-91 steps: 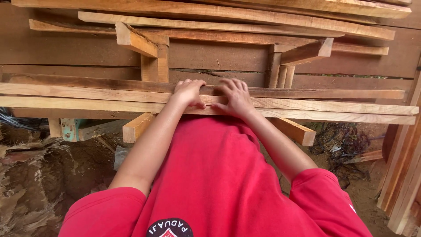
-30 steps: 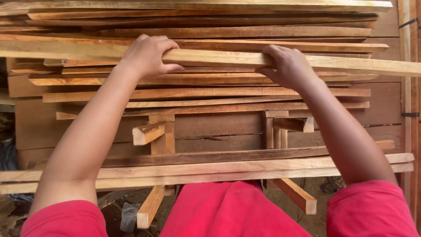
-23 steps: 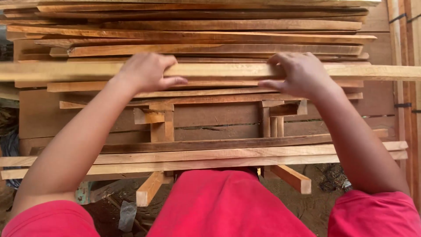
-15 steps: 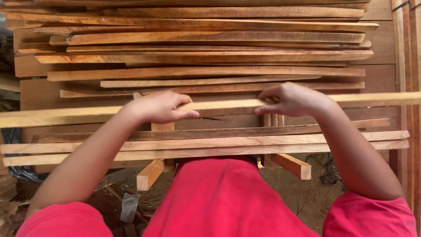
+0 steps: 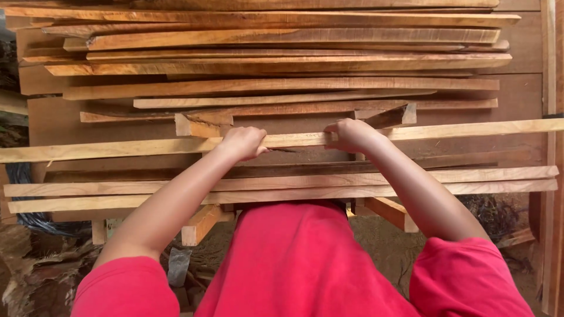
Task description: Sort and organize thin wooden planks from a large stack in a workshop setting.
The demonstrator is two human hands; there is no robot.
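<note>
Head view | left hand (image 5: 244,142) and right hand (image 5: 351,134) had fingers closed around one long pale strip (image 5: 470,128) | strip held level, lower than half a second earlier, away from the stacked boards (image 5: 282,58), just above two strips (image 5: 499,179) on the trestle (image 5: 202,223) | set-down judged near.

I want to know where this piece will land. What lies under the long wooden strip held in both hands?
Under the long wooden strip, which the left hand and right hand grip, two pale planks lie on wooden supports. What sits directly beneath the hands is covered.
</note>
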